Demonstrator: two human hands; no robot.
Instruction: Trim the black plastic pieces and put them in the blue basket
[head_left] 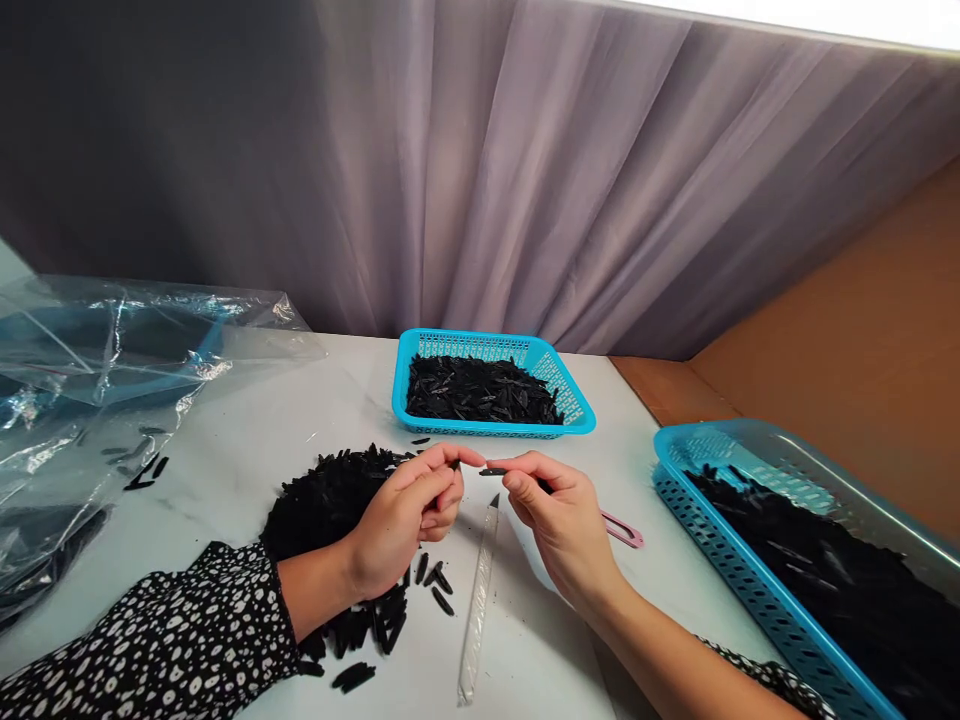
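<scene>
My left hand [409, 520] is closed in a pinch over the right side of a heap of black slivers [322, 495], with a dark bit showing between thumb and index finger. My right hand [559, 510] pinches a small black sliver [492, 472] between thumb and index finger, its tip pointing left close to my left fingertip. A pink-handled tool [624, 530] sticks out behind my right hand; the rest of it is hidden. Between the hands, a clear-wrapped, dark-tipped stick [480, 610] lies on the white table [540, 650].
A blue basket [495, 431] of black slivers stands at the back. Another blue basket [757, 600], partly under clear plastic, is at the right. Clear plastic bags [112, 350] lie at the left, with a few loose slivers [148, 475]. A curtain [465, 170] hangs behind.
</scene>
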